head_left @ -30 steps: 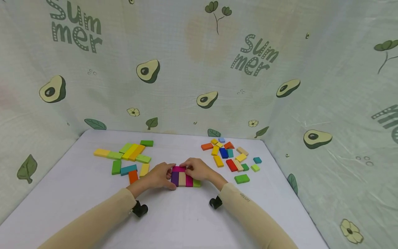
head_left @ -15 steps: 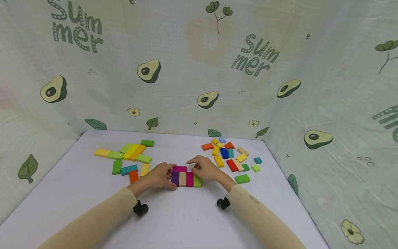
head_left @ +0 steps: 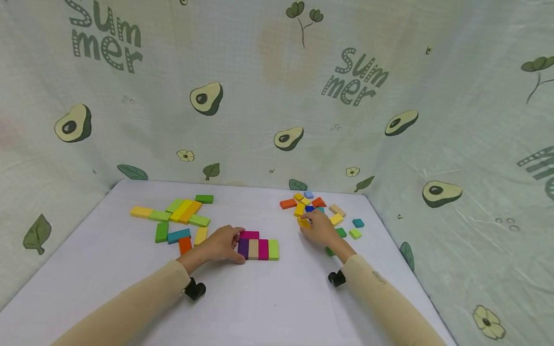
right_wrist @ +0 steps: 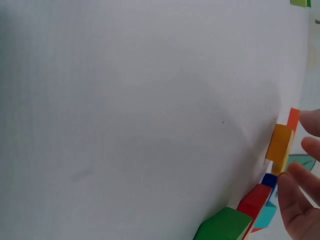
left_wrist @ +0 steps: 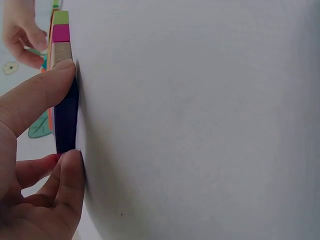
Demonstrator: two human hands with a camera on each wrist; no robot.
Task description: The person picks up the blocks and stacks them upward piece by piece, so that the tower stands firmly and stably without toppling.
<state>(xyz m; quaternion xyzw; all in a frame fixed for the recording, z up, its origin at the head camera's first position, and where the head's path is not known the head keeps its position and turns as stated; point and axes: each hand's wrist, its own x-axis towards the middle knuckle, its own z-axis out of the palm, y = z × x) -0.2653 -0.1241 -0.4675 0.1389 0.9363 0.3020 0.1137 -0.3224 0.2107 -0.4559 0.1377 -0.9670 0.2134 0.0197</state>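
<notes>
Blocks (head_left: 263, 250) on white table (head_left: 268, 302), avocado-print cloth (head_left: 246, 144) behind.

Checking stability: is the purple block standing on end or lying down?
Lying down: the purple block has its long side along the table.

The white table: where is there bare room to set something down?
Mainly between the left sleeve and right sleeve, in front of the centre blocks; also beyond them, between the left blocks and right blocks. Crowded: both clusters, the right hand at the latter.
</notes>
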